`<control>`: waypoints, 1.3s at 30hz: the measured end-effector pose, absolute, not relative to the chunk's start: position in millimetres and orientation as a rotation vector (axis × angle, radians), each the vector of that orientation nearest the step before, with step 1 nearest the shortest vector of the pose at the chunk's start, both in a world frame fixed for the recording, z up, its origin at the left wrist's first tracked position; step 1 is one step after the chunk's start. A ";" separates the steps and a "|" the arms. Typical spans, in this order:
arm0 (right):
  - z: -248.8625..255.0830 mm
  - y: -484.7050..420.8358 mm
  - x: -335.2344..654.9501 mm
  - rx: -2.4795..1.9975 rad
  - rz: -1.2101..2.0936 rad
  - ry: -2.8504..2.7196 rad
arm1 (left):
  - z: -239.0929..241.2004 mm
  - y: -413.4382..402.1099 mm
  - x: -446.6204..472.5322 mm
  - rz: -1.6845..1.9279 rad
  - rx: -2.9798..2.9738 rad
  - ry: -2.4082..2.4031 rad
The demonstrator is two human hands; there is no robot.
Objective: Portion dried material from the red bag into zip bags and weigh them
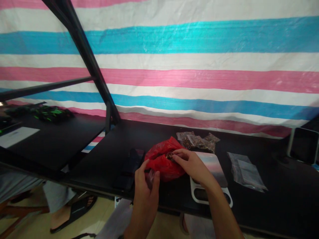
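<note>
A crumpled red plastic bag [166, 166] lies on the black table, its mouth open toward me. Small shiny brown pieces [169, 155] show in the opening; their exact kind is too small to make out. My right hand [191, 164] reaches in from the right, its fingertips closed at these pieces. At the bag's near left side, my left hand [147, 187] holds a small clear plastic bag [150, 178] between thumb and fingers. A white digital scale [213, 169] with a shiny plate sits partly under my right wrist and forearm.
Several filled clear bags [198, 141] lie behind the scale. Flat clear bags [246, 171] are to its right, and a white-framed screen device [302, 146] stands farther right. Dark phone-like objects [127, 171] lie left. A black metal frame [92, 63] rises at left; a person's leg [56, 196] shows below.
</note>
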State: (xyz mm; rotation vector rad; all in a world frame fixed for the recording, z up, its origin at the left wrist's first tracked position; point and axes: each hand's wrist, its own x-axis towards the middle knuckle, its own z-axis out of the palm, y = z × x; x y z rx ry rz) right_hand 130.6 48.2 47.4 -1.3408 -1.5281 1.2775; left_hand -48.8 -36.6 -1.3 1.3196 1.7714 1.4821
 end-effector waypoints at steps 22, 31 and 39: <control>62.6 31.6 144.0 -1.296 1.307 -1.816 | 18.7 18.8 -40.9 1.602 1.306 1.101; 60.6 42.7 152.4 -1.185 1.138 -1.502 | 3.9 9.2 -36.4 1.399 1.273 0.999; 76.4 34.7 140.9 -1.110 1.192 -1.485 | -2.7 14.8 -24.8 1.515 1.279 1.053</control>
